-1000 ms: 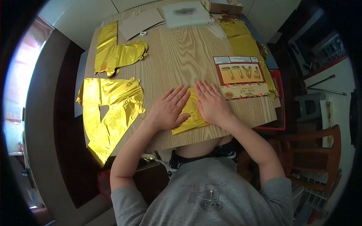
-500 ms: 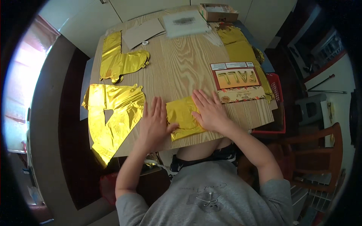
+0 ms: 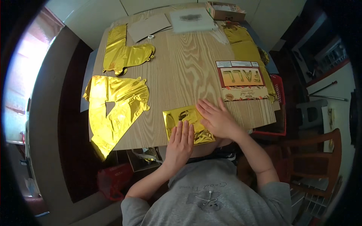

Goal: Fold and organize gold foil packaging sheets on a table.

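A gold foil balloon folded into a flat rectangle (image 3: 171, 119) lies at the table's near edge, in front of me. My left hand (image 3: 180, 145) rests on its near part with the fingers stretched out. My right hand (image 3: 220, 121) lies flat over its right side, fingers extended and thumb apart. Left of the folded foil is a flat gold foil balloon with a triangular hole (image 3: 126, 122). Beyond that lies an L-shaped gold foil balloon (image 3: 126, 56). To the right is a printed card package (image 3: 241, 81), turned away from me.
More gold foil (image 3: 241, 43) stretches along the table's right edge, partly under the package. Cardboard (image 3: 149, 28), a small white ring (image 3: 151, 37), a white sheet with a dark smudge (image 3: 192, 24) and an open box (image 3: 226, 13) sit at the back. A red basket (image 3: 281, 113) and wooden chair (image 3: 333, 147) stand right.
My left hand has moved right and nearer to me, from the foil's left edge onto its near part. The folded foil has turned slightly and shows a shinier face. My right hand shifted slightly nearer.
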A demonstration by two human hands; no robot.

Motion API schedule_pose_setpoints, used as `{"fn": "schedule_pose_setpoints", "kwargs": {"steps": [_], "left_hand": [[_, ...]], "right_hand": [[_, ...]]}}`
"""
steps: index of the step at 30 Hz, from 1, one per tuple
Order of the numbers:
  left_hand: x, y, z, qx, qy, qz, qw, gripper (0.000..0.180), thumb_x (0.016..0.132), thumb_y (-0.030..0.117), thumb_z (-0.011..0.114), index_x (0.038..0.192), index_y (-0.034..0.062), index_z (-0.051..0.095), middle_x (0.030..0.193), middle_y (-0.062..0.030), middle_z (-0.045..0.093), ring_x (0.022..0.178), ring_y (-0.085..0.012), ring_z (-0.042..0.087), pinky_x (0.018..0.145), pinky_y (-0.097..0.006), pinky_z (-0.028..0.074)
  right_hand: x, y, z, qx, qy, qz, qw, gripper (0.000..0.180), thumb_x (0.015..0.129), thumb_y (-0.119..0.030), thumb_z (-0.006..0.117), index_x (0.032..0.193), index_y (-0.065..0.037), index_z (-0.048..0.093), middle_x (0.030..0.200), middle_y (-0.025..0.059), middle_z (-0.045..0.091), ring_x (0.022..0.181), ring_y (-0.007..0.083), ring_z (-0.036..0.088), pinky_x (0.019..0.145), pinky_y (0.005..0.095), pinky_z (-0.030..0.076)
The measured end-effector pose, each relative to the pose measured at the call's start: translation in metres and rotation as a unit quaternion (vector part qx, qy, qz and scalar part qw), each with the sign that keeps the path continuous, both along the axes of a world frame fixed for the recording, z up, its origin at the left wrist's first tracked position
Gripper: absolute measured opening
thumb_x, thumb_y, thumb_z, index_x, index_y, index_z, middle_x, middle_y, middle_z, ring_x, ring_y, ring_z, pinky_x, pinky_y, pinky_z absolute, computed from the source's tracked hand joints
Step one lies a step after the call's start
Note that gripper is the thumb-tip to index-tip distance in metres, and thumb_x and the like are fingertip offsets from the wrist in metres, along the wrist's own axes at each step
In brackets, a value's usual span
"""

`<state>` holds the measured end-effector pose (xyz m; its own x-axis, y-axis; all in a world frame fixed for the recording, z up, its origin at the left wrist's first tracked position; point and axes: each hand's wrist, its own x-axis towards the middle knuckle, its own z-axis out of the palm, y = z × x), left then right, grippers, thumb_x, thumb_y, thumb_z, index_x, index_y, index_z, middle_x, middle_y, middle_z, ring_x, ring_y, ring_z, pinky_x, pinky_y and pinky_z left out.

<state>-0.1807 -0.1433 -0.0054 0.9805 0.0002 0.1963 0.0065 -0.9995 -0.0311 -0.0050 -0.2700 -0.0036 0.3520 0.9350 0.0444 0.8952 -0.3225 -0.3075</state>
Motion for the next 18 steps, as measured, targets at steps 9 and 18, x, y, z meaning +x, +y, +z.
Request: {"fn": "schedule_pose_setpoints", "kwargs": {"steps": [9,18], "left_hand": [[-0.001,0.008,-0.001,-0.003,-0.01,-0.033,0.999,0.045,0.087,0.012,0.049,0.128,-0.007,0.049,0.132,-0.0259,0.05,0.125,-0.0396,0.048,0.105,-0.047,0.038],[-0.015,0.041,0.057,-0.382,0.12,-0.022,0.916,0.042,0.087,0.007,0.054,0.128,0.0,0.051,0.126,-0.0217,0.057,0.116,-0.0317,0.057,0.094,-0.042,0.048]], "right_hand": [[0.049,-0.021,0.013,0.081,0.087,0.058,0.991,0.042,0.094,-0.011,0.045,0.135,-0.011,0.05,0.141,0.0069,0.049,0.135,0.0252,0.04,0.115,0.0477,0.023],[0.037,-0.024,0.038,0.158,0.201,0.158,0.954,0.037,0.086,-0.011,0.062,0.123,-0.008,0.061,0.132,0.0081,0.057,0.131,0.0272,0.045,0.112,0.0465,0.029]]}}
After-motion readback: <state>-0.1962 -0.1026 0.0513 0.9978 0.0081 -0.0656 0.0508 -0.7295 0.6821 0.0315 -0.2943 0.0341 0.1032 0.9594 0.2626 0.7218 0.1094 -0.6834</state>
